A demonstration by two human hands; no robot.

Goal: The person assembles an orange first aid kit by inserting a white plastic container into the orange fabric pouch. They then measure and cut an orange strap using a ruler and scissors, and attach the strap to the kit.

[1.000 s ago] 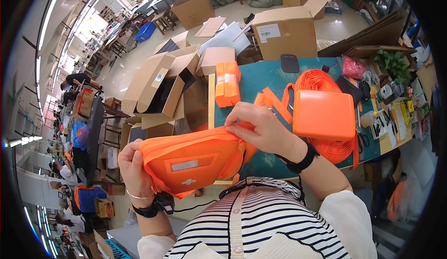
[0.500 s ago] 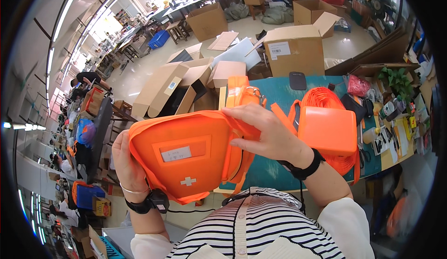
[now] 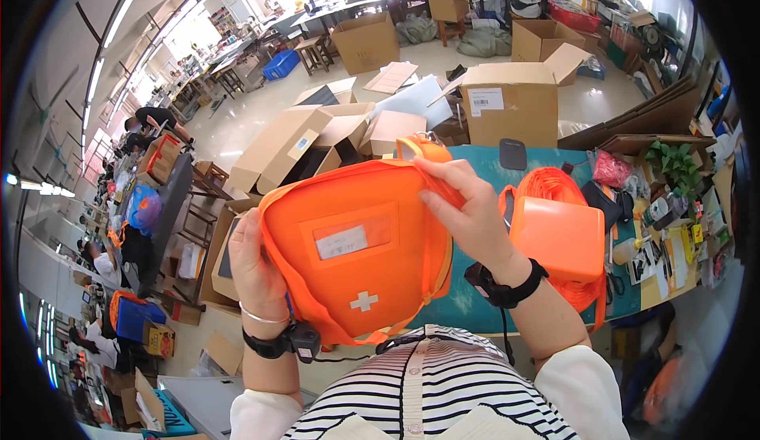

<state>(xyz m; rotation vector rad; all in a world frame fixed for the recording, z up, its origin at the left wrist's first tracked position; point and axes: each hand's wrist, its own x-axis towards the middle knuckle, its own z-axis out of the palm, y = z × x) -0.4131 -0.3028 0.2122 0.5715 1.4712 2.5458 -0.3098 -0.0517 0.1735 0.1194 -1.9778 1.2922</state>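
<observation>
- Behind the held work, a green work surface is partly covered, from the centre to the right of the frame.
- In the centre of the frame, an orange first-aid bag is held up in both hands, front panel facing the camera, slightly tilted. For a good look over, the panel is probably best drawn flat by an even, gentle pull, so that the seams are not skewed.
- At the bag's upper right corner, fabric is pinched between the thumb and fingers of the right hand; the edge binding should preferably be supported, not crushed.
- At its left edge, the rim is gripped by the left hand, fingers close together; their tips are partly hidden.
- The bag's back and inside are hidden, so whether anything is packed within cannot be told.
- Beneath the clear label window, a pale slip is blurred.
- Above the bag's top edge, metal hardware is too small to be identified.
</observation>
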